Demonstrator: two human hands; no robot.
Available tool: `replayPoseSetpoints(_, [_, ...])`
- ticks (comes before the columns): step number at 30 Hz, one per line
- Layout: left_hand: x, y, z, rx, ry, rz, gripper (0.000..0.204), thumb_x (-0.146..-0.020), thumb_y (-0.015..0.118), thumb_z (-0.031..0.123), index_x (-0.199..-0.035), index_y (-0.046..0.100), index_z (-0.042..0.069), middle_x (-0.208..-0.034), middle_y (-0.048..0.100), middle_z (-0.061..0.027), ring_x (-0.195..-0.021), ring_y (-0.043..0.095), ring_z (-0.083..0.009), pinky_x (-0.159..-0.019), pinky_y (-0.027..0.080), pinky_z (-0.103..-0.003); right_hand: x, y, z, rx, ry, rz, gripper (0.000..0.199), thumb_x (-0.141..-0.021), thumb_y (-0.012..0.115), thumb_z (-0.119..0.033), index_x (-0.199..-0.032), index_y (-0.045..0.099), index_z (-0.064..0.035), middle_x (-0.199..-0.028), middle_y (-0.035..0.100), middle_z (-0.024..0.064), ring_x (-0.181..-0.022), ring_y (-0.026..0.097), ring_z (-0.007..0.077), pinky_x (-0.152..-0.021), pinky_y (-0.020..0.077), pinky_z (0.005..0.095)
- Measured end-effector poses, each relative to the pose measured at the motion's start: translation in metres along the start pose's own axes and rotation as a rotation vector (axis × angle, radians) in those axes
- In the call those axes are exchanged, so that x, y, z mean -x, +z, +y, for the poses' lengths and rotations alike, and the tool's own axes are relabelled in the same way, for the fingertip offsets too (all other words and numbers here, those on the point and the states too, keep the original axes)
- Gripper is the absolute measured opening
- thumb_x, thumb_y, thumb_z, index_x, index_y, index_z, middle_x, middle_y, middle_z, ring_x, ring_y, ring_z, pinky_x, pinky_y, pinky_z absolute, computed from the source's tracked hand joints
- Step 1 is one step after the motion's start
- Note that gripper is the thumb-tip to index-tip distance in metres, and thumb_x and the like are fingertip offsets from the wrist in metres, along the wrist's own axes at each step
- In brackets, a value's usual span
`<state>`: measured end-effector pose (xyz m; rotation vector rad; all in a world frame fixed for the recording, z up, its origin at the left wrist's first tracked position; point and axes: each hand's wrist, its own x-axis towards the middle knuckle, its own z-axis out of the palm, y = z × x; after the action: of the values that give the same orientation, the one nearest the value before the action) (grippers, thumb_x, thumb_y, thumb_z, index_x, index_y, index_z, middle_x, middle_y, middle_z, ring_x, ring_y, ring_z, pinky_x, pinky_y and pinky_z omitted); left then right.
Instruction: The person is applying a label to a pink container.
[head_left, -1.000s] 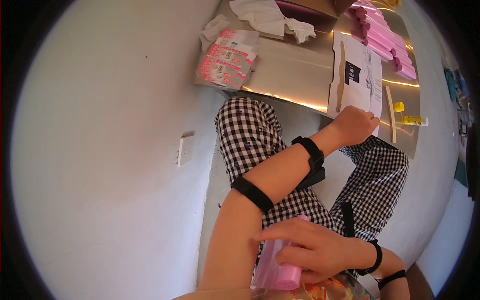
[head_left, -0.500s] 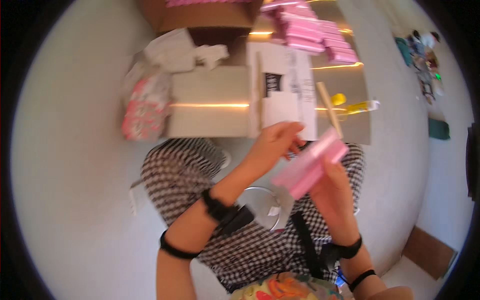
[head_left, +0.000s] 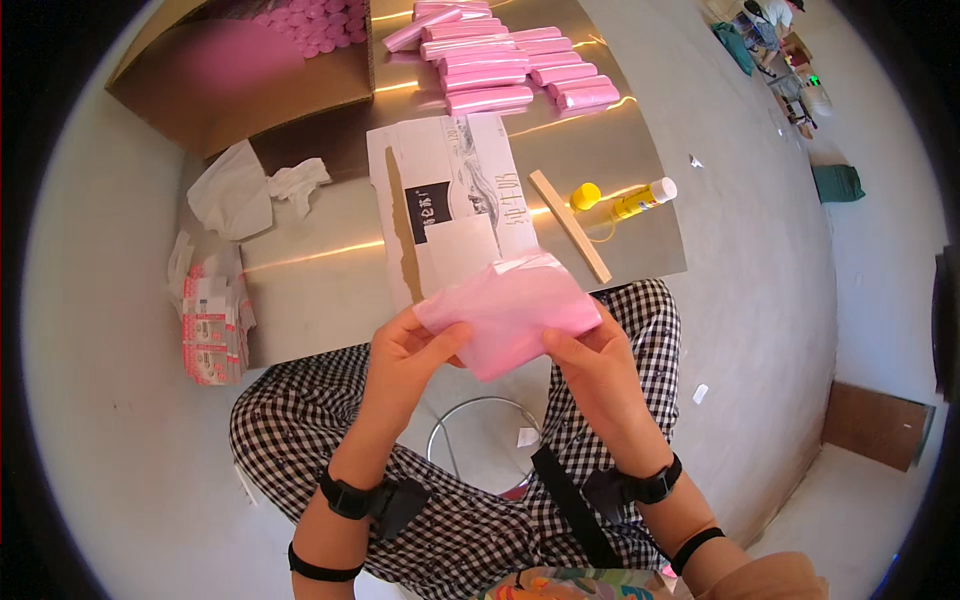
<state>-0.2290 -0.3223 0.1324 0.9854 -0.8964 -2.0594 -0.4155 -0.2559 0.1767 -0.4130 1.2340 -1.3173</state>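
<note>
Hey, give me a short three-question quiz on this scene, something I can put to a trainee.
1. What do the left hand and right hand hold between them?
2. True or false: the wooden strip lies between the white cardboard and the yellow tube.
3. Fill in: the open carton contains pink ____.

Key: 1. Pink film. 2. True. 3. Rolls.

Desk (head_left: 310, 290): cardboard sheet (head_left: 470, 190) at middle, rolls (head_left: 487, 77) behind it | box (head_left: 275, 113) far left, seemingly on desk (base poorly seen), more rolls (head_left: 318, 25) inside | tissues (head_left: 230, 190) left of sheet | packets (head_left: 212, 330) near-left corner | wood strip (head_left: 570, 228) right of sheet, then cap (head_left: 584, 196), then glue bottle (head_left: 640, 200) | film (head_left: 510, 315) between hands (head_left: 400, 362), before sheet
</note>
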Motion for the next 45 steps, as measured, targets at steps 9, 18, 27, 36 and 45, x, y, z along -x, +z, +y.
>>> replayPoseSetpoints(9, [0.003,0.008,-0.01,0.069,0.064,-0.13,0.037,-0.081,0.071,0.006,-0.115,0.059,-0.003,-0.104,0.065,-0.0074,-0.097,0.06,-0.0145,-0.087,0.047,-0.028,0.003,-0.004,0.0,0.044,-0.048,-0.021,0.039,-0.079,0.072,-0.001,-0.115,0.055,-0.0016,-0.107,0.061,0.0041,-0.102,0.057,0.0138,-0.092,0.0446,0.0295])
replayPoseSetpoints(18, [0.009,0.007,-0.015,-0.18,0.166,-0.073,0.032,-0.075,0.074,-0.003,-0.106,0.064,-0.002,-0.11,0.062,-0.0073,-0.099,0.059,-0.0145,-0.088,0.046,-0.027,0.009,-0.013,-0.015,0.278,0.056,-0.105,0.039,-0.08,0.072,-0.004,-0.116,0.059,-0.0022,-0.1,0.062,0.0024,-0.093,0.058,0.0108,-0.082,0.0483,0.0255])
replayPoseSetpoints(27, [0.012,0.009,-0.009,-0.264,0.332,-0.093,0.03,-0.07,0.076,-0.005,-0.099,0.067,-0.002,-0.104,0.062,-0.0067,-0.096,0.059,-0.0156,-0.085,0.046,-0.026,0.014,-0.02,-0.014,0.422,-0.399,-0.141,0.015,-0.081,0.069,-0.001,-0.095,0.067,-0.0048,-0.119,0.055,0.0083,-0.107,0.052,0.0152,-0.093,0.0414,0.0304])
replayPoseSetpoints(36, [0.013,0.01,-0.005,-0.317,0.355,-0.095,0.024,-0.069,0.076,-0.005,-0.092,0.069,-0.001,-0.105,0.063,-0.0075,-0.095,0.06,-0.0172,-0.082,0.048,-0.027,0.021,-0.017,-0.023,0.388,-0.405,-0.148,0.015,-0.078,0.071,0.001,-0.091,0.068,-0.0048,-0.108,0.057,0.0069,-0.104,0.053,0.0165,-0.092,0.0416,0.0288])
replayPoseSetpoints(45, [0.009,0.013,0.001,-0.456,0.438,-0.161,0.025,-0.07,0.076,-0.003,-0.095,0.069,0.0,-0.102,0.065,-0.0068,-0.093,0.062,-0.0169,-0.081,0.049,-0.027,0.021,-0.016,-0.026,0.422,-0.433,-0.106,0.014,-0.077,0.072,0.001,-0.09,0.069,-0.0037,-0.1,0.057,0.0065,-0.096,0.053,0.0147,-0.087,0.0422,0.0275])
